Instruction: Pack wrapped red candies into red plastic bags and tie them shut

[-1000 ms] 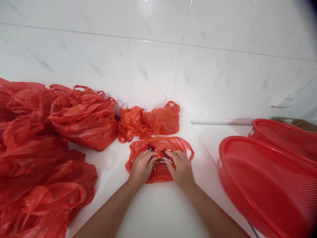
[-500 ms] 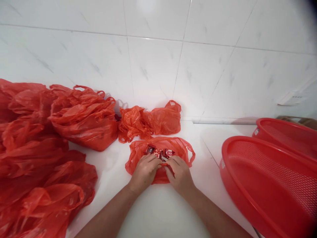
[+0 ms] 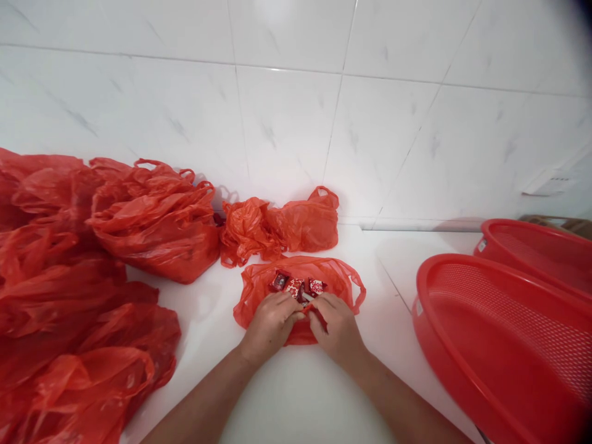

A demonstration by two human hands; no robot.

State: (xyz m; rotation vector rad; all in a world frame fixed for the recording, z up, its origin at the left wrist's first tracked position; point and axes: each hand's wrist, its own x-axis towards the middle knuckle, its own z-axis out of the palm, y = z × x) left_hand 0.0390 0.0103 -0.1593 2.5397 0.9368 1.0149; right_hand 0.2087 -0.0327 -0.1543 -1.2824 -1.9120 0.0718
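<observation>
hands (image 3: pixel 303 320) pinching red bag (image 3: pixel 259 290) near edge, closed; red basket (image 3: pixel 444 333) right, well apart.

Two bare hands are in view, a left hand (image 3: pixel 269 324) and a right hand (image 3: pixel 336 325), both at about 6 o'clock.

Under them lies one flat red bag (image 3: pixel 342 279).

At least three small wrapped sweets (image 3: pixel 298 286) show on it at 12 o'clock from the hands; the hands may hide more.

One crumpled bag (image 3: pixel 281 226) sits beyond at 12 o'clock.

One bulging bag (image 3: pixel 157 219) sits at 10 o'clock.

A heap of bags (image 3: pixel 69 308) fills 9 o'clock; its count cannot be told.

Two red baskets (image 3: pixel 509 345) stand at 3 o'clock.
</observation>
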